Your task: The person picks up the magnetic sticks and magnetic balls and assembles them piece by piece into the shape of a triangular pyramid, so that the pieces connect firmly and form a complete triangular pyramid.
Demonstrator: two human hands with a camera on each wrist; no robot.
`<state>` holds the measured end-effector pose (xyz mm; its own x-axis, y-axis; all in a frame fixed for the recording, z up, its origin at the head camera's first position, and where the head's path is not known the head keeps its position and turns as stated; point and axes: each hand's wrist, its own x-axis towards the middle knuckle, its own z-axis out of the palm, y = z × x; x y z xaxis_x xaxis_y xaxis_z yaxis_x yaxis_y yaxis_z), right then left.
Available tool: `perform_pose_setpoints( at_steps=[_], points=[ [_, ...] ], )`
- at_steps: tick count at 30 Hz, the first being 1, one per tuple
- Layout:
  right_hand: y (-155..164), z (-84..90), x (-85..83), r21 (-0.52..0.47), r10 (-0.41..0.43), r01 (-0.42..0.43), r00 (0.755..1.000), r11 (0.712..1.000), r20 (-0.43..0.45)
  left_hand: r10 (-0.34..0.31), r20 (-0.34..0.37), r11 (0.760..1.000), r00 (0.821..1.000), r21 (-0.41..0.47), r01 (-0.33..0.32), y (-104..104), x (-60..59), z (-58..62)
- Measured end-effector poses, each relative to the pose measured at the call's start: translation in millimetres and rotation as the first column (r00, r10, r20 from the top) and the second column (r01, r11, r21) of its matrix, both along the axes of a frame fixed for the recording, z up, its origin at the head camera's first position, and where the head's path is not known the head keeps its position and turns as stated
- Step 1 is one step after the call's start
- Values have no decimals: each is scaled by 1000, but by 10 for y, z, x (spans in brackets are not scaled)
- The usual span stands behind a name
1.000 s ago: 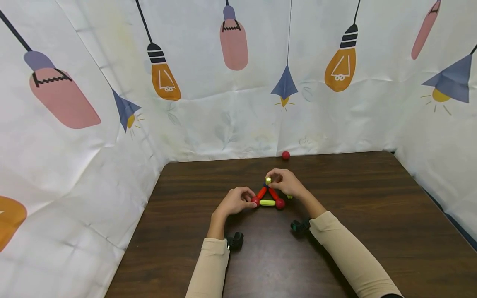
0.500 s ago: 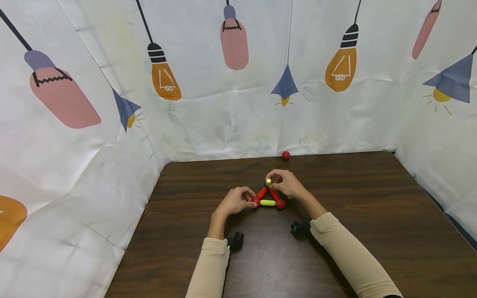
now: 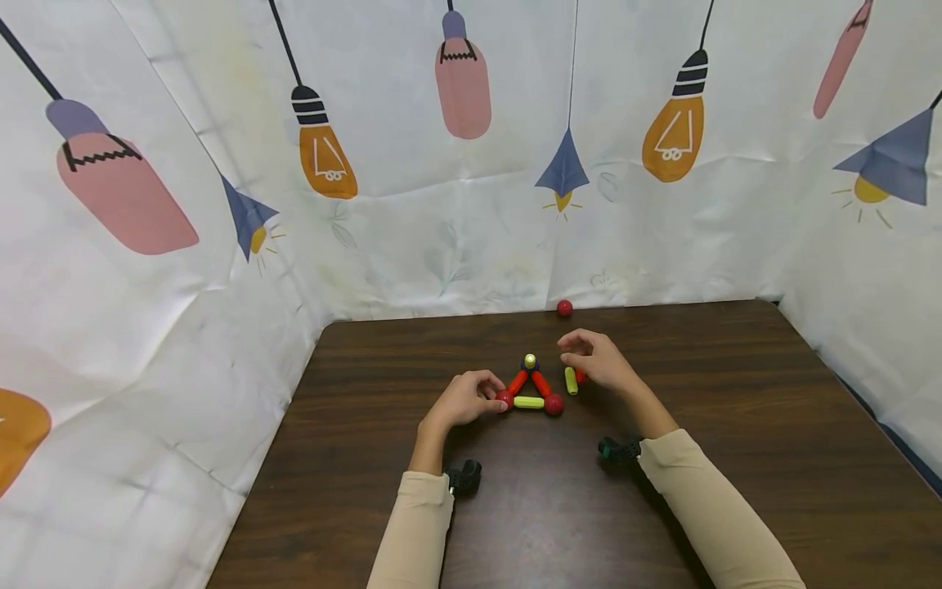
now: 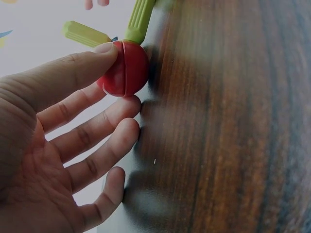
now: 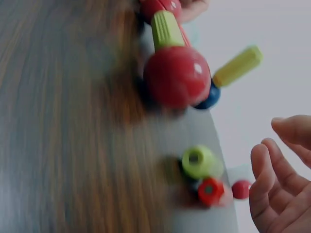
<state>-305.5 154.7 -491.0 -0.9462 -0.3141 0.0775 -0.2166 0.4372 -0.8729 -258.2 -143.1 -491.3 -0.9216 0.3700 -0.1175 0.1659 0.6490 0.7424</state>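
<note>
The left hand [image 3: 462, 398] is pinching a red ball [image 3: 504, 398] at the near left corner of the rod triangle [image 3: 530, 386], lying on the dark wooden table [image 3: 736, 393]. The right hand [image 3: 599, 360] is hovering loosely uncurled, empty, its fingers partly covering a red piece [image 3: 580, 376] beside a loose yellow rod [image 3: 570, 380]. Beyond, another ball [image 3: 564, 307] is sitting against the lamp-printed cloth [image 3: 471, 204].

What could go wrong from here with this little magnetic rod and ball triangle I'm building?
The upright yellow-green rod stands on the top blue ball with the right hand off it, so it might topple. The left hand pinches only the red corner ball; a nudge may skew the triangle. The loose yellow-green rod lies close by and could snap onto the frame.
</note>
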Motion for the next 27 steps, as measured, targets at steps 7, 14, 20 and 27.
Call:
perform_pose_setpoints(
  at_steps=[7,14,20,27],
  points=[
    [209,-69,20,70,-79,74,994,995,77,-1,-2,1000,1000,14,1,-1,10,-6],
    [276,-123,38,147,-79,58,987,987,137,-2,-2,1000,1000,13,2,1,3,-5],
    [275,-141,20,147,-60,40,989,988,134,2,-10,1000,1000,9,-2,2,-8,-1],
    [256,-122,23,186,-65,39,988,982,138,4,-4,1000,1000,2,-4,4,-1,-6]
  ],
)
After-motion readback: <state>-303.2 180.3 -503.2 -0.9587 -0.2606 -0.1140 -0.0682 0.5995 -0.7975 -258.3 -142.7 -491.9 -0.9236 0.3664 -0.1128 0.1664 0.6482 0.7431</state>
